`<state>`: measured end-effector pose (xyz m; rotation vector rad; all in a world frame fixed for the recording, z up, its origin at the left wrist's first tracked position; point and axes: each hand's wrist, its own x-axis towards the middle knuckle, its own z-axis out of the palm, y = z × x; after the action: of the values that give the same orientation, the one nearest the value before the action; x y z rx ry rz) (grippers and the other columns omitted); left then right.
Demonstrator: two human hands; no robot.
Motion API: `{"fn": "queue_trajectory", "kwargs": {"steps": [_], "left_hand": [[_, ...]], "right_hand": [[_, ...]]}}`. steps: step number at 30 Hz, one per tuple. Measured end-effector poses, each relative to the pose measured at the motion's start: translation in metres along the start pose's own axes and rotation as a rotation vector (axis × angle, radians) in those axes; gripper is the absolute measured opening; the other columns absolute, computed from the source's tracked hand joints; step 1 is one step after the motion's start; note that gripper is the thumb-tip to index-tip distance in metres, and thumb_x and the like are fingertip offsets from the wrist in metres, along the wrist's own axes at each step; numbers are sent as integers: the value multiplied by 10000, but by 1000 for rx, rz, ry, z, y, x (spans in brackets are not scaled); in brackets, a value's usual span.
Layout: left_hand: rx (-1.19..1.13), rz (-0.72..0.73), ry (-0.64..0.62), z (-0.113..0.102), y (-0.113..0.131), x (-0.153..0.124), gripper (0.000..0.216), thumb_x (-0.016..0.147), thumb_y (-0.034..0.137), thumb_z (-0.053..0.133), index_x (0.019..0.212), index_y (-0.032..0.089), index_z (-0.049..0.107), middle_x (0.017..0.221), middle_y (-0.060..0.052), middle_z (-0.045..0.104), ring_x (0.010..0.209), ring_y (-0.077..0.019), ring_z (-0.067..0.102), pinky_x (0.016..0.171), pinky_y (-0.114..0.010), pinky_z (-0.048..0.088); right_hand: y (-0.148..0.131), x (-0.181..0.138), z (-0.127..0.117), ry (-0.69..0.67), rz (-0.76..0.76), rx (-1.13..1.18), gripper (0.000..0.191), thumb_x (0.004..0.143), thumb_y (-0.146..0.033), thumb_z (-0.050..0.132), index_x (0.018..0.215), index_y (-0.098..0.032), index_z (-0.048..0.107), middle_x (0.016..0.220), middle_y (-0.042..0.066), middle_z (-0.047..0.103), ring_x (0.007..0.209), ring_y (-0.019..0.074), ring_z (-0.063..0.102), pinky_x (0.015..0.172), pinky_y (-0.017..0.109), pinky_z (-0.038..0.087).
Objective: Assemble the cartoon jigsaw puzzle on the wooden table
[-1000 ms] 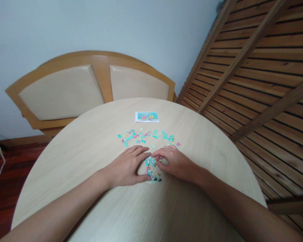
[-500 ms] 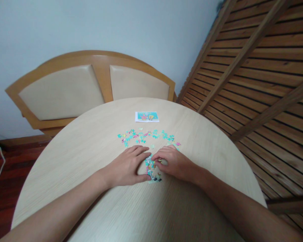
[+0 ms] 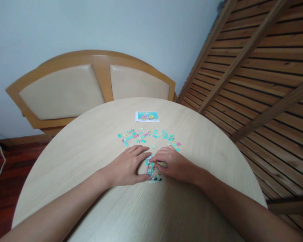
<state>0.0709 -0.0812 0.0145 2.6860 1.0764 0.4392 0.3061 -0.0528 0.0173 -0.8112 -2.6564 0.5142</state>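
A partly joined jigsaw puzzle lies on the table between my hands, showing a pale cartoon figure with dark feet. My left hand rests along its left side, thumb and fingers spread apart, the tips touching its edge. Over its upper right part, my right hand is bent, with thumb and index finger closed on a small puzzle piece that the fingertips mostly hide. Beyond the hands, loose jigsaw pieces in turquoise, pink and yellow are scattered in an arc.
A printed reference picture with pink and yellow cartoon figures lies behind the loose pieces. The round wooden table carries everything. A padded chair stands behind it, and a slatted wooden panel leans along the right.
The right fingertips have shifted slightly left over the upper part of the puzzle. My left hand stays in place, and the loose pieces look unchanged.
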Motion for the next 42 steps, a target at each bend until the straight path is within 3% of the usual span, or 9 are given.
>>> {"fn": "queue_trajectory", "kwargs": {"steps": [25, 28, 32, 42], "left_hand": [[10, -9, 2, 1, -1, -1, 689, 872, 619, 667, 1389, 182, 536, 1438, -152, 553, 1344, -357, 487, 1128, -523, 402], [17, -6, -5, 0, -1, 0, 694, 867, 614, 678, 1389, 179, 536, 1442, -155, 549, 1348, -357, 483, 1129, -521, 402], [13, 0, -7, 0, -1, 0, 684, 871, 606, 680, 1385, 178, 536, 1438, -156, 552, 1343, -354, 489, 1125, -526, 408], [4, 1, 1, 1, -1, 0, 691, 867, 615, 681, 1388, 184, 537, 1444, -153, 549, 1349, -354, 484, 1129, -532, 406]], "right_hand": [[4, -3, -12, -47, -21, -51, 77, 837, -168, 687, 805, -222, 732, 810, -7, 730, 846, 183, 644, 846, 360, 333], [4, -4, -11, -55, -16, -32, 44, 860, -256, 730, 871, -219, 753, 865, 7, 742, 877, 192, 653, 871, 372, 339], [8, -6, -9, -76, -49, -7, 154, 882, -377, 754, 952, -241, 778, 943, 17, 745, 921, 195, 658, 907, 390, 334], [0, -4, -10, -114, -33, 91, 37, 910, -228, 695, 878, -211, 689, 907, 0, 730, 913, 184, 660, 906, 366, 355]]}}
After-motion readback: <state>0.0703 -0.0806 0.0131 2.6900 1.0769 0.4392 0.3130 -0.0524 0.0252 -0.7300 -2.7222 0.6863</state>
